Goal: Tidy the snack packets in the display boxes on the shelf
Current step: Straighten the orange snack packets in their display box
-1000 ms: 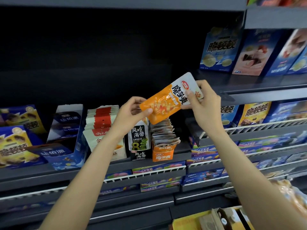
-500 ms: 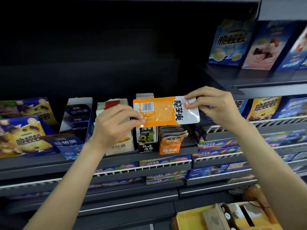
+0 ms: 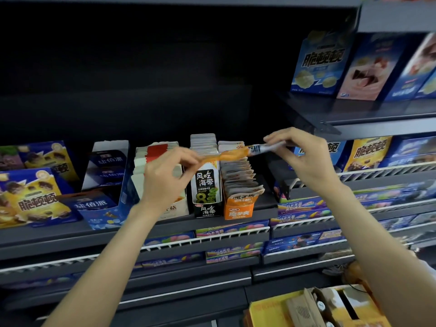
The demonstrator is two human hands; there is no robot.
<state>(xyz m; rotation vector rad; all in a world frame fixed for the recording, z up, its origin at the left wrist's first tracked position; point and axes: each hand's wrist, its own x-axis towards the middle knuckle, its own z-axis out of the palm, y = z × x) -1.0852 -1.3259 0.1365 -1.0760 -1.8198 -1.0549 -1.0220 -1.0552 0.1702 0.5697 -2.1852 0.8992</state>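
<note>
Where half a second back the orange snack packet (image 3: 238, 154) was held flat-on with its barcode side showing, it is now turned edge-on to the camera, a thin, motion-blurred strip, horizontal, above the orange display box (image 3: 238, 208). Left hand (image 3: 165, 177): fingers pinched on the packet's orange end, above and left of the orange display box, in front of the red-and-white display box (image 3: 155, 159). Right hand (image 3: 304, 156): fingertips pinched on the packet's white end, above and right of the orange display box. Packet: held in the air by both ends, not touching the box; whether it is also twisted cannot be told through the blur. Orange display box: on the shelf (image 3: 70, 234), holding a row of like packets, those at the front splayed and leaning forward. Black seaweed display box (image 3: 205, 197): just left of the orange one, touching or nearly so. Reading: the turn brings the packet's thin edge toward the line of the standing row, which suggests it is being readied to slot in; insertion not yet done, and the loose front packets will likely want squaring up.
</note>
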